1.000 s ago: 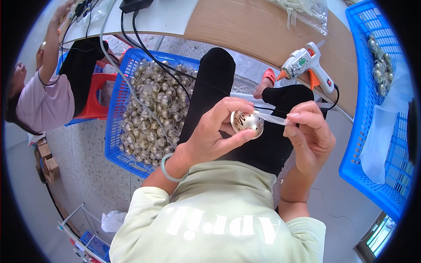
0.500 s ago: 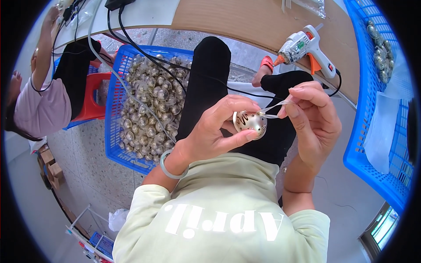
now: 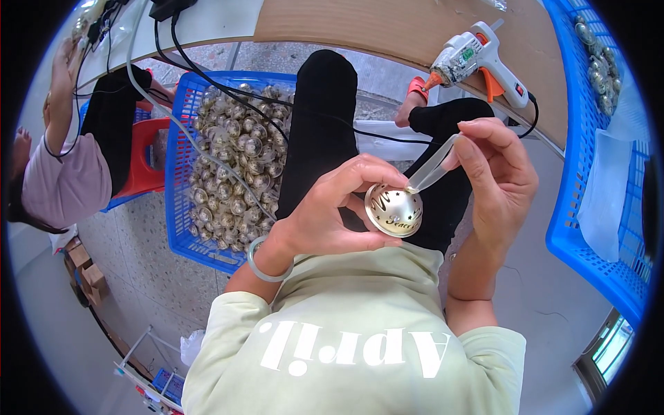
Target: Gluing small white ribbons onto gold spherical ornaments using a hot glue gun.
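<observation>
A shiny champagne-coloured jingle bell (image 3: 395, 209) with dark printed patterns is gripped by my left hand (image 3: 332, 200), thumb below and fingers above it. From its top runs a loop of pale sheer ribbon (image 3: 434, 166), drawn out to the upper right. My right hand (image 3: 499, 176) pinches the far end of that loop between thumb and forefinger. Both hands are over my lap, in front of my black trousers. The underside of the bell is turned away from view.
A blue basket (image 3: 181, 238) heaped with similar bells stands to my left. On the table, a white glue gun (image 3: 477, 66) lies at the edge with its cord trailing down. Another blue basket (image 3: 564, 228) is at right. A co-worker (image 3: 66, 173) sits at far left. Black cables (image 3: 207, 72) cross the first basket.
The bell has turned to show more of its printed face and sits slightly lower. The ribbon loop now slants up more steeply. My head view has shifted a little.
</observation>
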`<state>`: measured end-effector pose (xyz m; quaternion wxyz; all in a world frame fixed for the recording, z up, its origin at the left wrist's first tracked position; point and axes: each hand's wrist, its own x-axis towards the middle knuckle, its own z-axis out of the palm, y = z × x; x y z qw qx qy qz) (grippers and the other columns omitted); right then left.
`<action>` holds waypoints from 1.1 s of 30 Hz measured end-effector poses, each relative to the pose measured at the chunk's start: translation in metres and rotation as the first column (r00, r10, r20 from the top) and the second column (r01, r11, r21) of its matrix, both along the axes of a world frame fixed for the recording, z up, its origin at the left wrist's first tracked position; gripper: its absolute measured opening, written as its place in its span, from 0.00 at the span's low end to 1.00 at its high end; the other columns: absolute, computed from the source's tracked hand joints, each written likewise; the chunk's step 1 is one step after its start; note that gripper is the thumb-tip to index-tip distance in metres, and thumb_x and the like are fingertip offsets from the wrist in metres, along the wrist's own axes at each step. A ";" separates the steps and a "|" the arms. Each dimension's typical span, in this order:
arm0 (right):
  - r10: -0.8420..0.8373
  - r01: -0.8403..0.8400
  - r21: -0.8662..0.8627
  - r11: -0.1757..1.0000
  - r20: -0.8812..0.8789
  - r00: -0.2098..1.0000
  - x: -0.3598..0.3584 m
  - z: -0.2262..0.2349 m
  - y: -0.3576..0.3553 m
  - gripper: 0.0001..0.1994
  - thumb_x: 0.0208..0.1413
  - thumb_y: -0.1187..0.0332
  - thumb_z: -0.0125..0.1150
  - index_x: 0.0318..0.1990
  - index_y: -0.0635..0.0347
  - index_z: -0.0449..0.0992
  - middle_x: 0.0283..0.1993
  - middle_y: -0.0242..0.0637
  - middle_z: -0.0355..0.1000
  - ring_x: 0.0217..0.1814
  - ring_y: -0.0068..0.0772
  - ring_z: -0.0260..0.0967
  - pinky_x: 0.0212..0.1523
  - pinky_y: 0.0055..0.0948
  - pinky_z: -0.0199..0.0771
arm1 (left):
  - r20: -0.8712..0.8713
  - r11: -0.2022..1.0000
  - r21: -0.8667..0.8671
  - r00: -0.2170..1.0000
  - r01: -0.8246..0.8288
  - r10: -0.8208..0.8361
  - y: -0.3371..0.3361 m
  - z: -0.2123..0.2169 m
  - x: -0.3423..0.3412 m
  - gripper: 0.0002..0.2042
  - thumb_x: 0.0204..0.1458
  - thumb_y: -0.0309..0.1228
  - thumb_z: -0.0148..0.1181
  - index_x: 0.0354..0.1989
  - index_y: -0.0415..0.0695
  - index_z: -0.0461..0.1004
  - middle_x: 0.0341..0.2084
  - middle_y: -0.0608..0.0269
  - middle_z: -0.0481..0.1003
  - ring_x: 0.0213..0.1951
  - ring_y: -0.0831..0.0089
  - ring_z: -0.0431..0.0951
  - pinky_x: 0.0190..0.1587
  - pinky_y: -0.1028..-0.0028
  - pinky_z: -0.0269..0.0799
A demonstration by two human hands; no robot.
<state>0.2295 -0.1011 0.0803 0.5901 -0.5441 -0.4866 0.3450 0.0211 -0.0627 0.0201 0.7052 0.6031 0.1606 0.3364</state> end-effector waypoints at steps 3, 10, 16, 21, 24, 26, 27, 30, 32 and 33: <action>0.007 -0.014 -0.083 0.996 -0.075 0.997 0.007 -0.011 -0.001 0.09 0.61 0.80 0.61 0.47 0.71 0.76 0.40 0.38 0.73 0.34 0.22 0.72 0.35 0.20 0.71 | -0.034 0.998 0.056 0.999 0.039 -0.037 0.002 0.001 -0.001 0.31 0.37 0.23 0.79 0.53 0.40 0.72 0.49 0.57 0.70 0.48 0.72 0.77 0.43 0.78 0.84; 0.091 -0.197 -0.275 0.941 -0.356 0.930 0.019 -0.037 0.002 0.08 0.62 0.74 0.62 0.46 0.67 0.77 0.34 0.32 0.74 0.34 0.19 0.71 0.37 0.19 0.70 | -0.017 0.995 0.024 0.996 0.093 -0.092 0.000 -0.003 0.002 0.31 0.37 0.24 0.79 0.53 0.40 0.72 0.51 0.56 0.68 0.49 0.71 0.76 0.45 0.77 0.82; 0.120 -0.335 -0.340 0.879 -0.522 0.844 0.026 -0.055 0.007 0.08 0.61 0.73 0.62 0.45 0.66 0.77 0.36 0.31 0.75 0.35 0.17 0.71 0.38 0.19 0.70 | -0.026 0.999 0.025 0.999 0.021 -0.020 0.000 0.001 0.008 0.31 0.36 0.25 0.81 0.52 0.40 0.73 0.58 0.53 0.63 0.52 0.69 0.75 0.46 0.77 0.83; 0.125 -0.443 -0.335 0.831 -0.664 0.737 0.024 -0.068 0.013 0.08 0.60 0.74 0.63 0.46 0.64 0.76 0.38 0.31 0.75 0.37 0.16 0.70 0.38 0.18 0.70 | -0.029 0.990 0.141 1.000 0.005 -0.001 0.005 0.006 0.015 0.31 0.36 0.24 0.81 0.52 0.39 0.74 0.63 0.49 0.63 0.55 0.68 0.75 0.43 0.76 0.84; 0.157 -0.499 -0.304 0.811 -0.710 0.687 0.024 -0.069 0.018 0.08 0.59 0.74 0.63 0.45 0.65 0.77 0.39 0.30 0.74 0.38 0.16 0.71 0.39 0.18 0.70 | -0.029 0.995 0.069 0.997 0.074 -0.072 0.006 0.003 0.016 0.35 0.32 0.20 0.82 0.53 0.36 0.71 0.60 0.44 0.67 0.55 0.63 0.77 0.52 0.70 0.80; 0.115 -0.464 -0.369 0.805 -0.671 0.733 0.020 -0.065 0.018 0.07 0.61 0.74 0.62 0.45 0.65 0.77 0.39 0.30 0.74 0.39 0.16 0.71 0.41 0.18 0.70 | -0.023 0.994 0.095 0.999 0.049 -0.047 0.009 0.006 0.015 0.35 0.33 0.20 0.81 0.54 0.37 0.71 0.56 0.45 0.69 0.56 0.62 0.75 0.56 0.68 0.76; 0.119 -0.465 -0.367 0.806 -0.669 0.734 0.017 -0.059 0.016 0.07 0.61 0.74 0.62 0.45 0.65 0.77 0.39 0.30 0.74 0.39 0.16 0.71 0.41 0.18 0.70 | -0.027 0.999 0.051 1.000 0.007 -0.006 0.010 0.007 0.014 0.35 0.33 0.19 0.81 0.54 0.37 0.70 0.55 0.46 0.69 0.57 0.61 0.74 0.58 0.68 0.74; -0.180 0.188 -0.139 0.972 0.070 0.981 0.015 -0.037 0.013 0.07 0.63 0.73 0.62 0.47 0.63 0.78 0.40 0.32 0.75 0.41 0.17 0.72 0.45 0.19 0.71 | -0.047 0.994 -0.002 0.993 -0.112 0.112 0.019 0.010 0.016 0.32 0.37 0.19 0.79 0.55 0.37 0.70 0.53 0.53 0.70 0.56 0.66 0.74 0.55 0.71 0.76; -0.397 0.364 0.158 0.918 0.378 0.836 0.028 -0.029 0.020 0.08 0.63 0.72 0.62 0.47 0.63 0.78 0.43 0.33 0.75 0.45 0.20 0.72 0.49 0.21 0.71 | -0.066 0.981 -0.009 0.979 -0.192 0.191 0.026 0.007 0.019 0.30 0.41 0.21 0.78 0.54 0.38 0.70 0.52 0.57 0.71 0.50 0.72 0.79 0.46 0.77 0.83; -0.492 0.408 0.274 0.871 0.496 0.716 0.037 -0.024 0.027 0.09 0.63 0.72 0.63 0.48 0.64 0.78 0.45 0.34 0.76 0.48 0.23 0.73 0.51 0.23 0.71 | -0.081 0.975 -0.041 0.974 -0.217 0.213 0.028 0.004 0.020 0.30 0.41 0.21 0.78 0.54 0.38 0.70 0.52 0.58 0.71 0.49 0.73 0.79 0.46 0.77 0.83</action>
